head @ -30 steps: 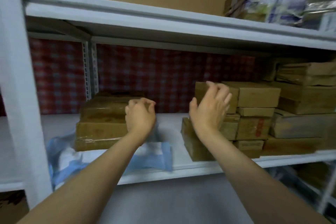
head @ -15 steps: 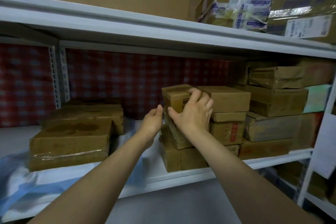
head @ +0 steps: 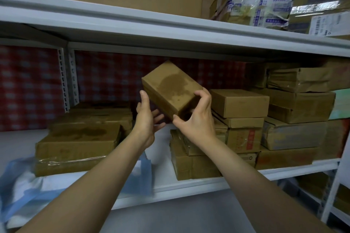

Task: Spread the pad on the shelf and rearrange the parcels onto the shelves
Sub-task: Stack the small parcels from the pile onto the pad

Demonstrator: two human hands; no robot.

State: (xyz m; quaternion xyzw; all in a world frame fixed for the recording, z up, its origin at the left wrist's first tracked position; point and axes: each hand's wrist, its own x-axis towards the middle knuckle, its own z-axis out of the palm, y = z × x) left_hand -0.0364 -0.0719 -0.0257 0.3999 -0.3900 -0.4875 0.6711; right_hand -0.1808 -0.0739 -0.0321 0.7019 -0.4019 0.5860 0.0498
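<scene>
A brown parcel (head: 171,89) is held tilted above the middle shelf (head: 189,185), its near end gripped by the right hand (head: 197,119) and its left side touched by the straight-fingered left hand (head: 146,119). The blue pad (head: 28,185) is pinned under stacked parcels (head: 75,145).

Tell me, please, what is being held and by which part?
The right hand grips a stained brown parcel by its near end; the open left hand touches its side.

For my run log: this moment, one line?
stained parcel: aloft, tilted; right hand: grips it; left hand: open beside it; pad: on shelf
</scene>
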